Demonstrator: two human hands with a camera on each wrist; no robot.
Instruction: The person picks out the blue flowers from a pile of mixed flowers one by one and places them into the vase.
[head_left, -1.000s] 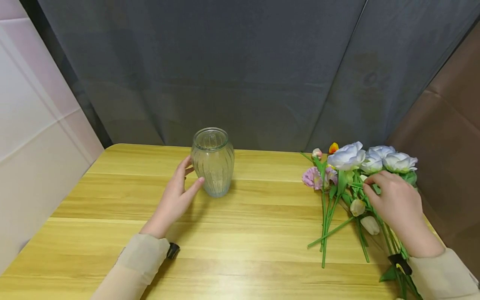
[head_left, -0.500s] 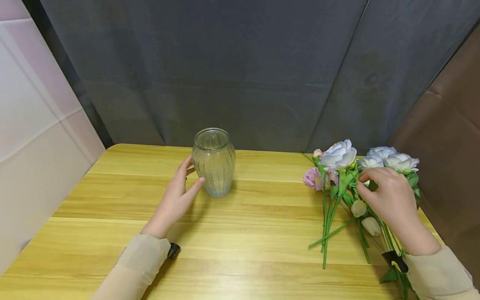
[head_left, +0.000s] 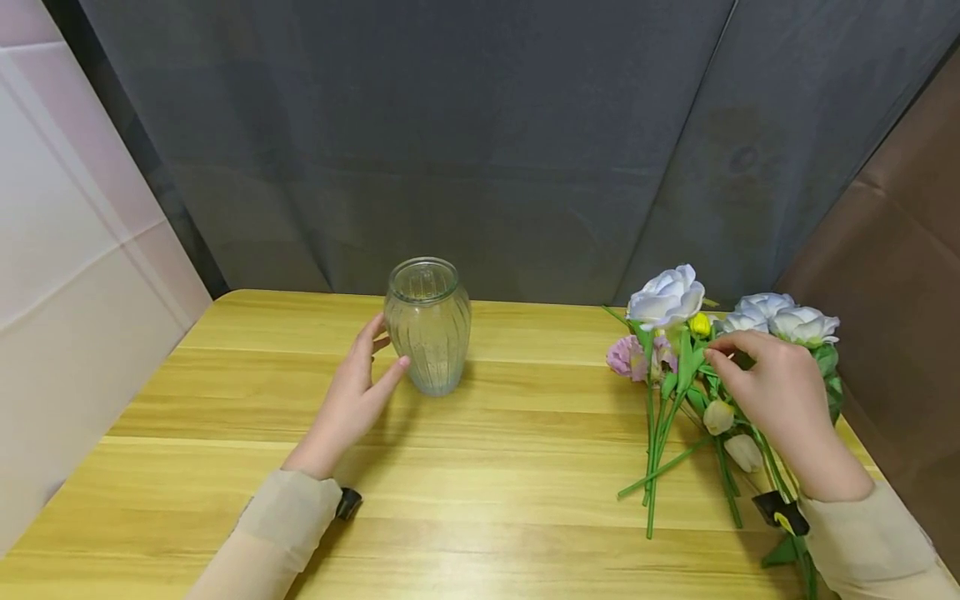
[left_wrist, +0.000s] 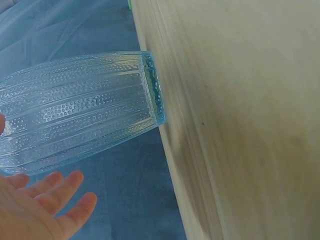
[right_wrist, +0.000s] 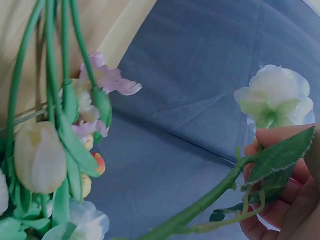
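A ribbed clear glass vase (head_left: 427, 333) stands upright on the table. My left hand (head_left: 348, 402) is at its left side, fingers spread and relaxed. The left wrist view shows these fingers (left_wrist: 65, 192) close to the textured glass; whether they touch it I cannot tell. My right hand (head_left: 780, 400) pinches the stem of an artificial flower with a pale blue-white bloom (head_left: 666, 297), held above the other flowers. The right wrist view shows its thick green stem (right_wrist: 200, 202) and dark leaves (right_wrist: 282, 155) by the fingers.
Several artificial flowers lie on the table's right: pale blue-white blooms (head_left: 804, 325), a purple flower (head_left: 627, 358), whitish tulips (head_left: 744, 452) and a yellow bud (head_left: 701, 324). Their green stems (head_left: 651, 467) point toward the front. A dark curtain (head_left: 450, 150) hangs behind the wooden table (head_left: 487, 517).
My right hand has lifted the pale blue-white flower and moved it left, uncovering the yellow bud. The left hand and the vase have stayed in place.
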